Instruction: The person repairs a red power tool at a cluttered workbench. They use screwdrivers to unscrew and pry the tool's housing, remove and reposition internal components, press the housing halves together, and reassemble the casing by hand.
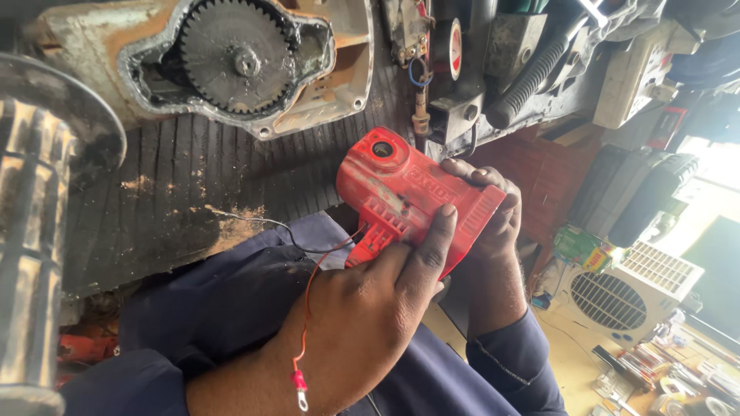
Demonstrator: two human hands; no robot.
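A red plastic power-tool housing is held over my lap in both hands. My left hand grips its near end, with the thumb pressed along the ribbed side. My right hand wraps around its far right edge, fingers curled over the top. A thin red wire with a ring terminal hangs from the housing across my left wrist. A thin dark wire runs off to the left onto the mat.
A worn metal gearbox case with a large toothed gear lies on the ribbed black rubber mat. A ribbed metal cylinder stands at left. Tool parts and a tape roll crowd the top. A white grilled appliance sits at right.
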